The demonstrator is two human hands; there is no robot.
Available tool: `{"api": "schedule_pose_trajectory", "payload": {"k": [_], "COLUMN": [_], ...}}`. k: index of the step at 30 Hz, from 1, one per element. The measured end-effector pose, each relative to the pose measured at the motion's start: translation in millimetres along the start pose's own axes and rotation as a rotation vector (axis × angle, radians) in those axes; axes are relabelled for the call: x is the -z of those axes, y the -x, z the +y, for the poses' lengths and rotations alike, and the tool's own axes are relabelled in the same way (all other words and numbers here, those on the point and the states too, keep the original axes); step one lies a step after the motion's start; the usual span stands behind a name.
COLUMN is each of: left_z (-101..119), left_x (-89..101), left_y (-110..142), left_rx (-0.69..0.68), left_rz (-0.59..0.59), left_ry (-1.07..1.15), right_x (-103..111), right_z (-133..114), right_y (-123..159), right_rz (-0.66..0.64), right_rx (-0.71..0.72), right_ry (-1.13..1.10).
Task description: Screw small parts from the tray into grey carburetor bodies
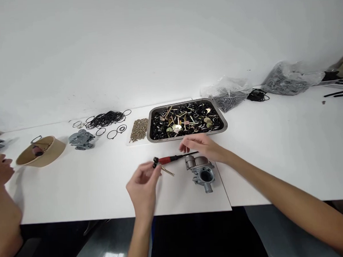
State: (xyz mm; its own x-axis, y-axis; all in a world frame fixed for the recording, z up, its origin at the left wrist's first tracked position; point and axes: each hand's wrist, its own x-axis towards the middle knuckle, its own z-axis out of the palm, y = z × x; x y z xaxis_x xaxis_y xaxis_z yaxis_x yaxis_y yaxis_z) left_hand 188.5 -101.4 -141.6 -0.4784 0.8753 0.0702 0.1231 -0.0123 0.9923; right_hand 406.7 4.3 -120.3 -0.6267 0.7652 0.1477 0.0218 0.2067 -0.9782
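Observation:
Pinched between the thumb and fingers of my left hand (pixel 144 179) is a small part with a black end and a thin brass-coloured stem (pixel 167 171). My right hand (pixel 199 144) hovers at the front edge of the metal tray (pixel 223 130), its fingers loosely bent and apart, with nothing seen in them. Below it, a grey metal carburetor (pixel 204 174) rests on the white table, its round bore facing me. A screwdriver with a red and black handle (pixel 165 160) lies behind my left hand, its shaft running behind the carburetor.
The tray holds many black and brass-coloured parts. Left of it are small brass pieces (pixel 139 130), black rubber rings (pixel 106 119), another carburetor (pixel 81 139) and a tan container (pixel 42 160). Plastic bags of parts (pixel 228 94) stand right. Another person's hand (pixel 0 170) is far left.

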Motion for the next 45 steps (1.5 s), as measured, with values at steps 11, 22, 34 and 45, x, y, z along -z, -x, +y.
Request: {"api": "schedule_pose_trajectory", "payload": {"k": [11, 22, 34, 45], "left_z": [-10.0, -10.7, -9.3, -9.1], "left_x": [-42.9, -42.2, -44.4, -37.8], "left_y": [48.4, 53.0, 55.3, 52.3], "left_rx": [0.173, 0.202, 0.194, 0.136], "left_rz": [0.070, 0.149, 0.143, 0.239], "left_ry": [0.076, 0.128, 0.075, 0.026], "right_x": [-9.2, -1.1, -12.4, -19.3], "right_z": [20.6, 32.6, 27.4, 26.0], "right_y": [3.4, -7.3, 0.0, 5.0], "right_rz": [-0.029, -0.096, -0.067, 0.157], "right_rx": [-0.136, -0.116, -0.057, -0.038], "right_ry": [-0.219, -0.758, -0.385, -0.273]}}
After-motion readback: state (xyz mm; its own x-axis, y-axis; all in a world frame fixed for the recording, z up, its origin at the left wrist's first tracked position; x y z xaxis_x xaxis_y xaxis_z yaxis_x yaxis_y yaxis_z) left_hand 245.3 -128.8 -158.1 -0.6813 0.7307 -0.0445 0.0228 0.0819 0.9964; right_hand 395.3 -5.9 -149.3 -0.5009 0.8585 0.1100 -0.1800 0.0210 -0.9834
